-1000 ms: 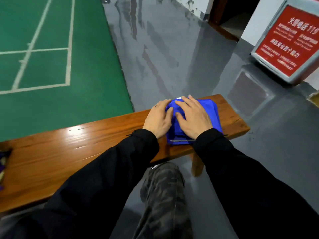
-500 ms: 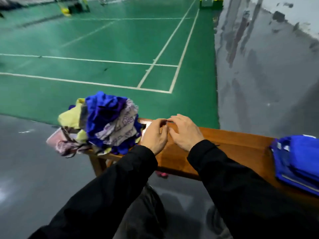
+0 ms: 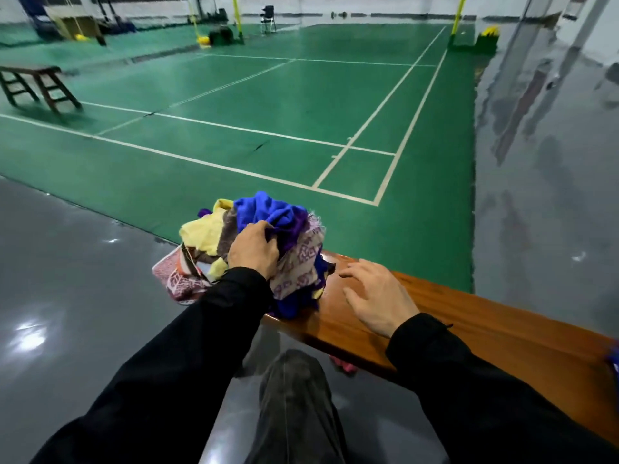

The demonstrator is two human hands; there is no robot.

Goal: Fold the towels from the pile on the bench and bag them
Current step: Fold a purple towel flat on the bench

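Observation:
A jumbled pile of towels [image 3: 234,242], blue, yellow, purple and patterned, sits on the left end of the wooden bench [image 3: 469,326]. My left hand [image 3: 254,251] is on top of the pile, its fingers curled into a blue towel [image 3: 268,209]. Just right of the pile, my right hand [image 3: 376,298] hovers over the bench top with fingers spread and holds nothing. A sliver of the blue bag [image 3: 614,358] shows at the right frame edge.
A green badminton court [image 3: 268,112] lies beyond the bench, grey glossy floor [image 3: 67,296] to the left and right. A wooden stool [image 3: 33,85] stands far left. My knee [image 3: 294,390] is below the bench edge.
My view swung left from the blue bag to the pile. Both hands left the bag; the left one reached onto the pile and took hold of a blue towel, the right one opened.

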